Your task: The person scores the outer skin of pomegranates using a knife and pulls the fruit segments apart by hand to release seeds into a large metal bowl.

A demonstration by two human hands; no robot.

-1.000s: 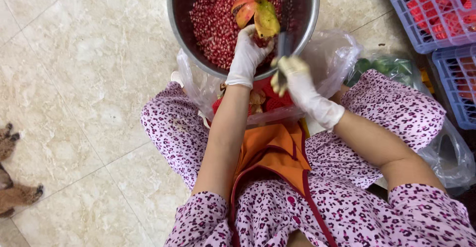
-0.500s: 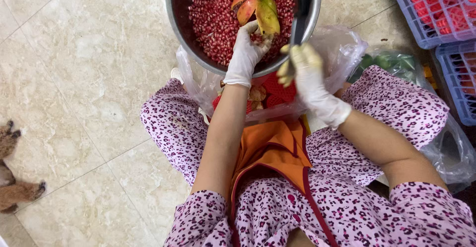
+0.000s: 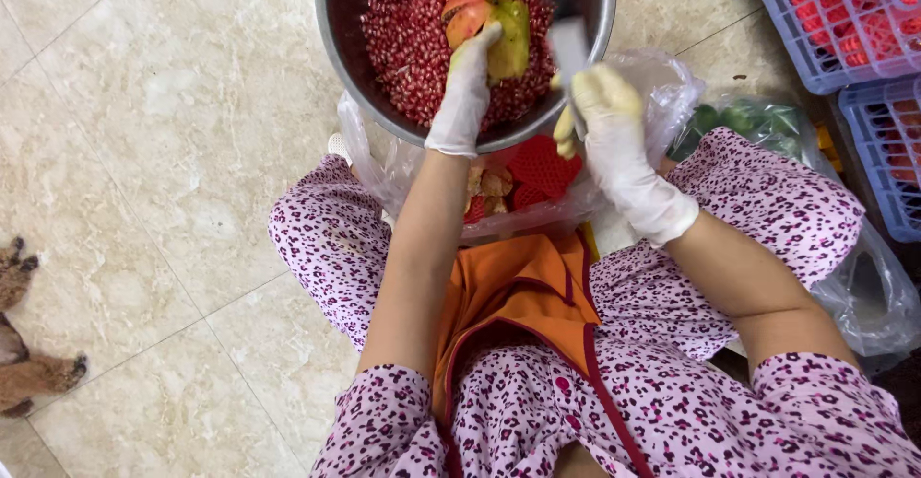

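Pomegranate piece (image 3: 487, 20) clasped in my left hand (image 3: 462, 90) over steel bowl (image 3: 338, 46) of seeds; knife (image 3: 568, 45) clenched in right hand (image 3: 614, 133), blade just right of fruit, pointing away from me

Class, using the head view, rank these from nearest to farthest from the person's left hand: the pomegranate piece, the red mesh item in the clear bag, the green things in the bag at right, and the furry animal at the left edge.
1. Pomegranate piece: gripped by the left hand, over the bowl.
2. Red mesh item: just below, towards the lap.
3. Green things: off to the right.
4. Furry animal: far left edge.
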